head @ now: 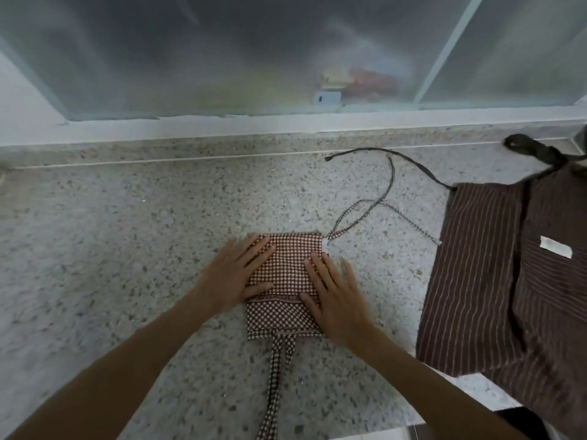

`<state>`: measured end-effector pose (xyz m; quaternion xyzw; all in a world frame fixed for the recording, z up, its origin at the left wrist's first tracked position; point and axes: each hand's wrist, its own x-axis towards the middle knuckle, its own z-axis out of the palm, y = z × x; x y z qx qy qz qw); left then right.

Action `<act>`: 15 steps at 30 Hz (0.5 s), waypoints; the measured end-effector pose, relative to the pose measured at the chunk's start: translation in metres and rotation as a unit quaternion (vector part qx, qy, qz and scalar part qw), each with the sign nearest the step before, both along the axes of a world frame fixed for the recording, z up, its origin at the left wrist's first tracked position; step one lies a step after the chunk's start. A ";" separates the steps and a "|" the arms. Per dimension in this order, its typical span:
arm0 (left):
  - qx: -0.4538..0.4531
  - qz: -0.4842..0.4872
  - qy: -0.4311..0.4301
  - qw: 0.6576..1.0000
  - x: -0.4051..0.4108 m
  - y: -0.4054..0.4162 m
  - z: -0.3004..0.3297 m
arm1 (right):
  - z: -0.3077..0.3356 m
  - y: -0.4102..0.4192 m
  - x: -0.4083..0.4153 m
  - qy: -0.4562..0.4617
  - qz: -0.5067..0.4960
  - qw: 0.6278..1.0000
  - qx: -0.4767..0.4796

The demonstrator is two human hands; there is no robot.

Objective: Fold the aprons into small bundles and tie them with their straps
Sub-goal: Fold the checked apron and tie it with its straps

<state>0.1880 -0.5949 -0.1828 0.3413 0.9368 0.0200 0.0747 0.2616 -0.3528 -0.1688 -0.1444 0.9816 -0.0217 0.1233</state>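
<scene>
Counter [127,249]: speckled stone, carrying both aprons; raised ledge along far edge below frosted window [222,52].
Striped apron [508,281]: brown with pale stripes, spread flat at right edge of counter, near part hanging past front edge; white label [556,247] on upper face; dark strap [397,155] trailing toward far edge, a second dark strap bunched by far right corner.
Checked apron [286,268]: brown-and-white check, folded into small rectangle at centre of counter, lying flat, well apart from striped apron.
Left hand [236,276]: flat, fingers straight and spread, pressing on left part of checked apron; gripping nothing.
Right hand [333,296]: flat, fingers straight, pressing on right part of checked apron, palm partly off its right side onto counter; gripping nothing.
Wide checked strap [274,385]: running from near side of bundle to front edge of counter.
Thin checked ties [365,211]: loose, untied, curling from far right corner of bundle toward striped apron.
</scene>
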 end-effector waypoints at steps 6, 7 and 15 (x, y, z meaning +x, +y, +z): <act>0.125 0.220 -0.185 0.950 -0.021 -0.006 0.048 | 0.042 0.018 -0.058 -0.010 0.021 0.994 -0.104; 0.136 0.240 -0.219 0.936 -0.024 -0.007 0.051 | 0.047 0.018 -0.069 -0.052 0.026 0.995 -0.086; 0.200 0.287 -0.308 0.885 -0.033 0.007 0.042 | 0.052 0.013 -0.104 -0.074 0.023 0.996 0.036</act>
